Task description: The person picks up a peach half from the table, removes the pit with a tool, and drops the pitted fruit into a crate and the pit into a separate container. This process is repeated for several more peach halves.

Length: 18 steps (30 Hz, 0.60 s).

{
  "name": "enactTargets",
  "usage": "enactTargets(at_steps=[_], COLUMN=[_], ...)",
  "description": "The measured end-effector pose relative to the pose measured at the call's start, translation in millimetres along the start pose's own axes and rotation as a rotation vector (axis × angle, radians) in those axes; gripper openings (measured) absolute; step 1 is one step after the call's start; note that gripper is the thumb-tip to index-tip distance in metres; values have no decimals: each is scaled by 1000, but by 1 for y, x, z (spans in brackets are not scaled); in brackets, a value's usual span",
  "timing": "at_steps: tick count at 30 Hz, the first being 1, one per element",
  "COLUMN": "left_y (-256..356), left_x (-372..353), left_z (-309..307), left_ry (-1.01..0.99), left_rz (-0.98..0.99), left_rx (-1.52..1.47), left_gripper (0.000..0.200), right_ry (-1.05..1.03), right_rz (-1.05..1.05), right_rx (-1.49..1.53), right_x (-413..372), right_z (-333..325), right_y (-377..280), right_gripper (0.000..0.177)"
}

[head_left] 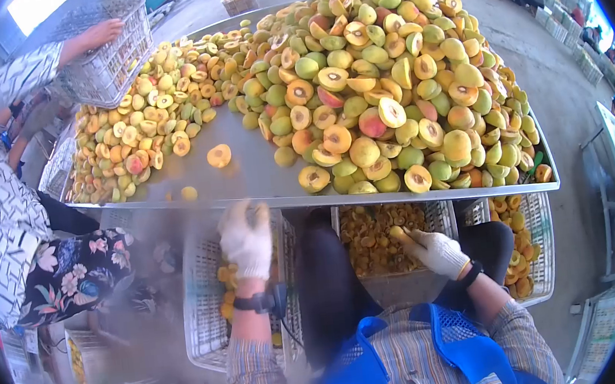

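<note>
My left hand [247,243], in a white glove, is above a white crate [198,308] at the near edge of the metal tray [243,154]. Its fingers look curled but are blurred, so whether anything is in them does not show. My right hand [440,253], also gloved, pinches a small yellow piece of peach [399,234] between thumb and fingers. Below that piece, a middle crate [441,215] between my knees holds many orange-brown scraps. A large heap of halved peaches [380,94] covers the tray's right side, and a lower heap [143,127] its left.
Another person [4,194] stands at left, one hand on a grey plastic crate [103,63] tilted over the tray. A right crate [541,242] holds peach halves beside my knee. Something green [538,162] lies at the tray's right corner. More crates and people are in the background.
</note>
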<state>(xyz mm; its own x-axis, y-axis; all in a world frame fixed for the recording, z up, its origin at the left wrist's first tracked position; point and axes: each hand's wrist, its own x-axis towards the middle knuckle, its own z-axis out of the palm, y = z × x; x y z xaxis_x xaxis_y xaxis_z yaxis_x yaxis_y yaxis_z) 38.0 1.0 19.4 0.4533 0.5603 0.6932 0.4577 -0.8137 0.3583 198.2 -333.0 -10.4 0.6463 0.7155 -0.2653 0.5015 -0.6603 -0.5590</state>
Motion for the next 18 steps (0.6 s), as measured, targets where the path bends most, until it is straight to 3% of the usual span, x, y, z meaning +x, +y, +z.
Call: enactTargets(at_steps=[1, 3, 5, 7, 9, 10, 11, 13, 14, 15, 16, 17, 18], left_y=[10, 25, 39, 54, 60, 61, 62, 68, 58, 50, 46, 44, 47], left_x=[11, 24, 38, 48, 42, 38, 35, 39, 27, 27, 23, 16, 11], left_z=[14, 53, 83, 104, 113, 114, 112, 102, 101, 93, 91, 90, 82], left_ry=[-47, -170, -573, -890, -847, -800, -801, -821, -634, -565, -516, -454, -462], left_rz=[27, 89, -46, -184, -141, -94, -91, -280, -230, -218, -400, -583, -577], left_rx=[-46, 44, 170, 207, 197, 191, 191, 18, -112, -282, -663, -1041, -1043], left_gripper=[27, 37, 56, 60, 58, 56, 56, 49, 49, 44, 40, 36, 36], right_ry=[-4, 15, -570, -510, 18, -83, -82, -533, -402, -281, -155, -113, -69], right_rz=[5, -502, -96, -77, -177, -118, -116, -118, -77, -233, -381, -197, -18], right_rx=[-4, -857, -716, -883, -271, -545, -544, -931, -799, -655, -508, -334, -158], right_x=[0, 9, 8, 13, 15, 14, 12, 16, 13, 9, 4, 2, 0], right_z=[25, 86, 82, 91, 75, 81, 88, 89, 84, 62, 35, 10, -7], right_y=[18, 63, 29, 46, 46, 47, 52, 48, 52, 39, 22, -7, -35], right_gripper=[50, 47, 52, 52, 45, 42, 42, 48, 47, 46, 46, 48, 51])
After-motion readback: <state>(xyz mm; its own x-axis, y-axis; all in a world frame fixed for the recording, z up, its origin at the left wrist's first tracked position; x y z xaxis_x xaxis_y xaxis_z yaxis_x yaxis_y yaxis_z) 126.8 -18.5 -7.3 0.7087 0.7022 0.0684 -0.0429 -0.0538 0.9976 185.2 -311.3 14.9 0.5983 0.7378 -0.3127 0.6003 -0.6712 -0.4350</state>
